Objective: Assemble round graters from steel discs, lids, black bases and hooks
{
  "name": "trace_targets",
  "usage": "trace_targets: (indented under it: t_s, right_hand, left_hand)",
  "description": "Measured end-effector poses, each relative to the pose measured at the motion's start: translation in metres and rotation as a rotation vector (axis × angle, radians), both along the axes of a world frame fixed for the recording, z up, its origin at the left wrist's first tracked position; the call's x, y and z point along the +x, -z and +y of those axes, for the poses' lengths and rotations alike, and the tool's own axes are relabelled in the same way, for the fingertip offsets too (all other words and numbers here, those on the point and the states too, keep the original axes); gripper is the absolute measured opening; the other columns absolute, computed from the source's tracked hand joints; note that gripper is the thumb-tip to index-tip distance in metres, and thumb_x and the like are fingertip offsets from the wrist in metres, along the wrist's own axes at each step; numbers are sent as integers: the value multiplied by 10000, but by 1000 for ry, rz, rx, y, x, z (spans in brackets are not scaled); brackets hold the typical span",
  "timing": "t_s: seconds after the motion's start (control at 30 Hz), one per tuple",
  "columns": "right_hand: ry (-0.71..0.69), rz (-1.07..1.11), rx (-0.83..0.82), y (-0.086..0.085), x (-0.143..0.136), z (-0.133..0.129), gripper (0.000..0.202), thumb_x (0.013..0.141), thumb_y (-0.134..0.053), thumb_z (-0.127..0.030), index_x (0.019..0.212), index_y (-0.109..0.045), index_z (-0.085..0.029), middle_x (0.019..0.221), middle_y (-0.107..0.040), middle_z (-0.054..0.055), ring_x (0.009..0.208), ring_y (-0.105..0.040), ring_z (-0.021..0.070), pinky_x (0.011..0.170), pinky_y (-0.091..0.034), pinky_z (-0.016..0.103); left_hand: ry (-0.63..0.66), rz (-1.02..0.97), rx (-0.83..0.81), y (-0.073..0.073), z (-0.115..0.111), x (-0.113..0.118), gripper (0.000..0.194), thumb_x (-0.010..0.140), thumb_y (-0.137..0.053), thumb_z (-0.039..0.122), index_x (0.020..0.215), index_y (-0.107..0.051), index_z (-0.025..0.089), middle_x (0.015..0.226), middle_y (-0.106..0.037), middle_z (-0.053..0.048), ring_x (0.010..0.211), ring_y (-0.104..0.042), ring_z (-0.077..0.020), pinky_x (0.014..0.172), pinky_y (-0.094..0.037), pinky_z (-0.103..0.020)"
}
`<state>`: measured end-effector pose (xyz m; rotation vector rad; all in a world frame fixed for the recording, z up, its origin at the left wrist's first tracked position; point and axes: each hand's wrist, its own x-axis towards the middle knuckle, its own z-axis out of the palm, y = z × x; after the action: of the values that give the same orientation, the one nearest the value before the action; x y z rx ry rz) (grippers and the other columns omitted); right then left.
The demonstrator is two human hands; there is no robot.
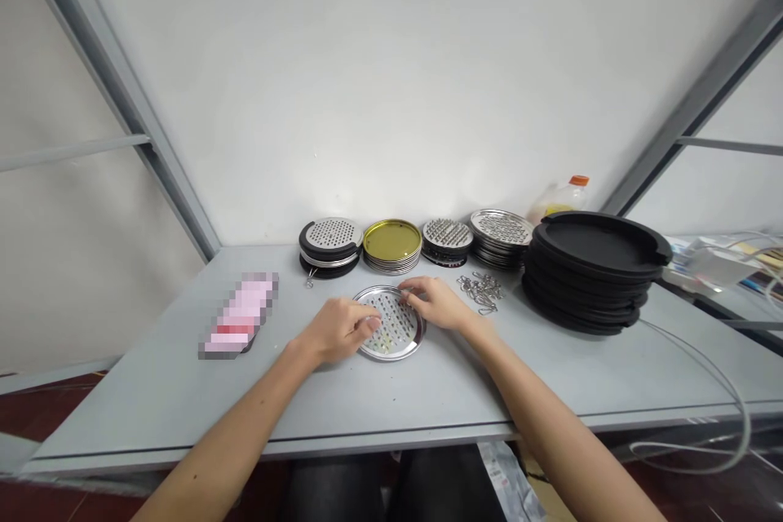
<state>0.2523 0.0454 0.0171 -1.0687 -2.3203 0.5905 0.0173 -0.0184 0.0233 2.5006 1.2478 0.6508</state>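
A round metal grater disc (395,334) with a shiny rim lies on the grey table in front of me. My left hand (338,329) closes on its left edge, thumb over the top, the other fingers partly hidden. On the upper right rim, the curled fingers of my right hand (439,303) grip the same disc. Just beyond it stands a stack of round tins (392,240) with a gold-coloured inner face on top. A small pile of metal clips (483,290) lies to the right of my right hand.
Behind the disc, a black-rimmed grater stack (331,238), a spiky disc stack (447,235) and stacked grater discs (502,228) line the wall. Tall stacked black round trays (587,285) stand right, before an orange-capped bottle (568,194). A blurred-out phone (241,316) lies left.
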Motion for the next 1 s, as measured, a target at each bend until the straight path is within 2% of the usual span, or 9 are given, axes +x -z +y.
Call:
trace_targets:
  t_s: [0.17, 0.23, 0.3, 0.37, 0.43, 0.57, 0.7, 0.83, 1.0]
  right_hand:
    - [-30, -10, -27, -2, -1, -2, 413, 954, -388, -403, 802, -689, -165, 762, -703, 41, 685, -604, 171, 680, -446, 275]
    - [-70, -7, -12, -2, -3, -3, 421, 962, -381, -425, 827, -683, -164, 783, -694, 42, 698, -593, 170, 687, -442, 277]
    - [-122, 17, 18, -2, -5, -4, 397, 964, -391, -429, 893, -679, -165, 860, -695, 56, 764, -601, 180, 739, -449, 288]
    - [-159, 46, 45, -1, -7, -5, 398, 971, -381, -428, 929, -676, -163, 921, -693, 73, 840, -605, 194, 809, -449, 306]
    - [-166, 69, 54, 0, -10, -6, 442, 987, -334, -433, 915, -678, -165, 939, -690, 82, 891, -605, 205, 859, -443, 323]
    - [-153, 100, 40, 4, -13, -5, 511, 1002, -261, -439, 918, -690, -174, 977, -688, 85, 970, -603, 215, 921, -431, 336]
    - [-161, 78, 68, 7, -13, -3, 511, 1008, -246, -421, 943, -687, -170, 1012, -686, 90, 1039, -585, 222, 959, -416, 345]
    - [-168, 29, 143, 8, -13, -3, 481, 1010, -256, -400, 929, -668, -165, 974, -679, 95, 1031, -571, 226, 955, -414, 356]
    - [-183, 27, 163, 6, -14, -3, 469, 1011, -253, -390, 861, -634, -163, 894, -665, 90, 912, -581, 207, 891, -437, 340]
  left_hand:
    - [0, -129, 107, 2, 4, -2, 487, 989, -281, 432, 1082, -674, 160, 798, -686, -65, 799, -623, -212, 771, -459, -322]
    - [11, -147, 108, 1, 6, -3, 464, 984, -321, 435, 1241, -587, 155, 1012, -687, -98, 977, -603, -239, 892, -447, -368]
    - [21, -114, 87, 1, 7, -3, 505, 962, -394, 457, 1363, -475, 160, 1235, -608, -125, 1147, -533, -265, 1001, -400, -415]
    - [25, -70, 63, 3, 9, -3, 577, 941, -443, 477, 1423, -396, 162, 1359, -520, -137, 1254, -455, -280, 1064, -352, -443]
    - [33, -54, 41, 7, 12, -4, 592, 945, -438, 478, 1445, -364, 169, 1398, -485, -134, 1297, -413, -279, 1093, -321, -455]
    - [25, -90, -2, 14, 20, -5, 550, 968, -387, 471, 1446, -368, 199, 1373, -509, -124, 1290, -425, -279, 1095, -312, -479]
    - [0, -87, -59, 14, 20, -6, 576, 971, -367, 485, 1474, -311, 208, 1342, -525, -123, 1283, -429, -275, 1092, -315, -467]
    - [-36, -69, -121, 11, 17, -7, 742, 921, -451, 546, 1521, -156, 224, 1356, -513, -121, 1287, -423, -287, 1087, -321, -458]
    - [-18, 35, -155, 8, 14, -9, 1030, 745, -637, 648, 1528, -125, 217, 1511, -336, -124, 1382, -294, -336, 1121, -278, -469]
